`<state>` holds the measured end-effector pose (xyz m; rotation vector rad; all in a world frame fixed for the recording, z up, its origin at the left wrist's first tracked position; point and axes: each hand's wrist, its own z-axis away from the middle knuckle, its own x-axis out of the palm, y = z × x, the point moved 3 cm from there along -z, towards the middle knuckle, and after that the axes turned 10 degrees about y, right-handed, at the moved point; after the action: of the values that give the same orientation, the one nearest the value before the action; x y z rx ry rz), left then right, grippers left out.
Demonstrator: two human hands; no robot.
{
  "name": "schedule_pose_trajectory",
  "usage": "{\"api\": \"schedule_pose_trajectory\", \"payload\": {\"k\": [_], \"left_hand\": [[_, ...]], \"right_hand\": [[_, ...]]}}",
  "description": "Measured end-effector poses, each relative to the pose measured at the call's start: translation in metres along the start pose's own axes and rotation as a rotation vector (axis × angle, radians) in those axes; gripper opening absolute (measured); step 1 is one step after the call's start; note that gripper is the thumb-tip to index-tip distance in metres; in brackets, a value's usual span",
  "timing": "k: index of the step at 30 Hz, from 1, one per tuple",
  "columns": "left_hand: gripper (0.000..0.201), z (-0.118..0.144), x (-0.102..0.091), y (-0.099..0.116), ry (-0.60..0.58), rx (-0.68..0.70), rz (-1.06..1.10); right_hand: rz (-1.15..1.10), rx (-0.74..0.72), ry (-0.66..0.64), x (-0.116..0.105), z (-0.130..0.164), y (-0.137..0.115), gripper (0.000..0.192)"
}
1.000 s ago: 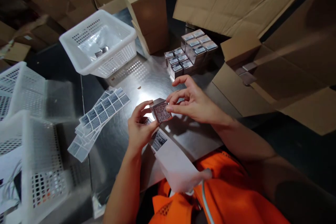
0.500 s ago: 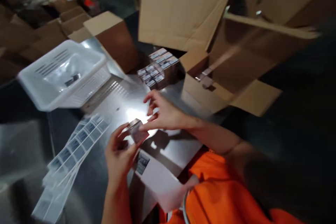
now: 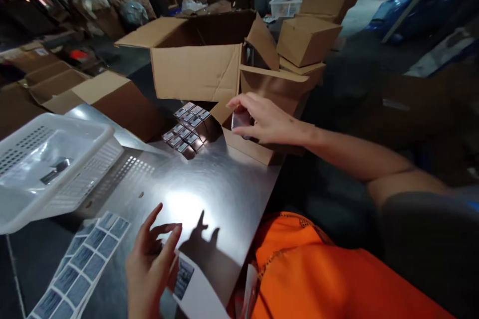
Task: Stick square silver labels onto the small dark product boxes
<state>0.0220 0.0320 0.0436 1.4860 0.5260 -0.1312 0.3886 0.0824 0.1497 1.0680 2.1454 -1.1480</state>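
My right hand (image 3: 264, 119) grips a small shiny box (image 3: 240, 120) between thumb and fingers, above a small open carton (image 3: 247, 148) at the table's right edge. My left hand (image 3: 151, 259) is low over the metal table with its fingers apart and nothing visible between them. Just right of it, a white strip with a dark printed label (image 3: 184, 278) hangs toward my lap; whether the hand touches it I cannot tell. Sheets of grey labels (image 3: 84, 264) lie left of that hand. Several small boxes (image 3: 189, 127) stand in rows beside the carton.
A white perforated basket (image 3: 93, 179) holding clear plastic sits at the left of the metal table (image 3: 213, 184). A large open cardboard box (image 3: 196, 72) stands behind the small boxes, with another cardboard box (image 3: 119, 104) at back left. Stacked cartons (image 3: 309, 40) rise farther back.
My right hand has carried the small box from my left hand up and right to the carton. My left hand has let go and opened. The view has tilted up.
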Motion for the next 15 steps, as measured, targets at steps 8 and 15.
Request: {"api": "schedule_pose_trajectory", "payload": {"k": [8, 15], "left_hand": [[0.078, -0.016, -0.003, -0.012, 0.013, 0.035, -0.187], [0.075, -0.019, -0.009, -0.01, 0.062, 0.075, -0.239]], "right_hand": [[0.652, 0.12, -0.329, 0.028, -0.013, 0.057, 0.039], [0.68, 0.15, -0.387, 0.032, -0.008, 0.07, 0.044]]}}
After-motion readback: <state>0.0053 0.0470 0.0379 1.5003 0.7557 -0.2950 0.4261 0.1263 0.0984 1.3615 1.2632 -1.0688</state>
